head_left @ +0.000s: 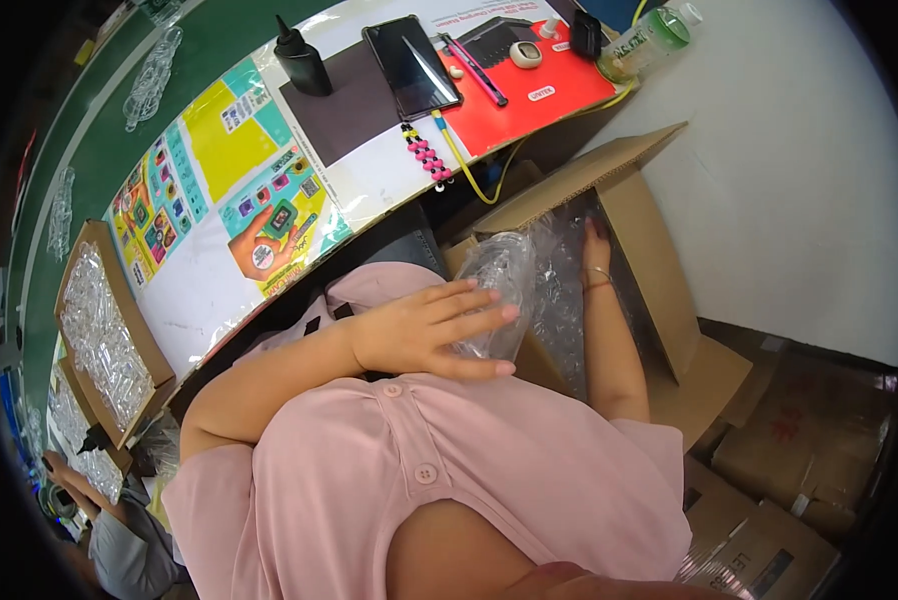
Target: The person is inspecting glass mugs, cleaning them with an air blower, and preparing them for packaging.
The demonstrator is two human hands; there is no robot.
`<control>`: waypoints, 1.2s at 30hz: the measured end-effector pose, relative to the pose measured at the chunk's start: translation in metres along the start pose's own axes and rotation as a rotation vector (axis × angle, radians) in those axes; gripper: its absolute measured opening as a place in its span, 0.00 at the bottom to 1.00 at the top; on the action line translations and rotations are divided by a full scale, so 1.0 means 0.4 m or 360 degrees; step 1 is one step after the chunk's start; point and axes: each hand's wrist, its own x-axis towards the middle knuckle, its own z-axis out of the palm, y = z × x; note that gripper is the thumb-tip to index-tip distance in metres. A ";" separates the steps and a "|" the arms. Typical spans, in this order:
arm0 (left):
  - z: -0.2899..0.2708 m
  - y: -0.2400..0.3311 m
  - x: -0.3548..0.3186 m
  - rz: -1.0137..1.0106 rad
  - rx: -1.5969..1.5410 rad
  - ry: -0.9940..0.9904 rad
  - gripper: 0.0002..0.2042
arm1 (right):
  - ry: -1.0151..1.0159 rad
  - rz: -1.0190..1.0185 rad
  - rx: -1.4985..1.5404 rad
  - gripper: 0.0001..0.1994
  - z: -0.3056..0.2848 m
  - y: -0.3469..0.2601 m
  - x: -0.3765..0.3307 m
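My left hand (439,328) lies across my front with its fingers stretched and spread. Its fingertips rest over the edge of a crumpled clear plastic bag (501,268), and they are not closed round it. This bag comes out of an open cardboard box (657,268) standing at my right side. Down inside that box reaches my right hand (596,246), close to the far wall, beside more of the clear plastic. Its fingers are mostly hidden, so whether they grip anything cannot be made out. What lies deeper in the box does not show clearly.
On the table lie a phone (412,66) with a yellow cable, a pink cutter (474,70), a black squeeze bottle (302,60) and a drink bottle (651,42). A tray of clear plastic pieces (104,335) stands left. A co-worker's hand (69,478) shows lower left. Closed boxes (804,430) sit right.
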 end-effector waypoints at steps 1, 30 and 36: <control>0.001 0.004 -0.010 -0.0113 -0.0097 0.0073 0.23 | -0.0087 -0.0054 -0.0012 0.20 0.013 0.037 0.052; -0.943 0.301 -0.108 -0.0857 0.0801 0.2496 0.24 | -0.2158 -0.1798 -0.0526 0.36 0.548 -0.641 -0.705; -1.021 0.378 -0.107 -0.1250 0.0604 0.1683 0.27 | -0.2033 -0.2736 -0.0444 0.33 0.911 -0.638 -0.790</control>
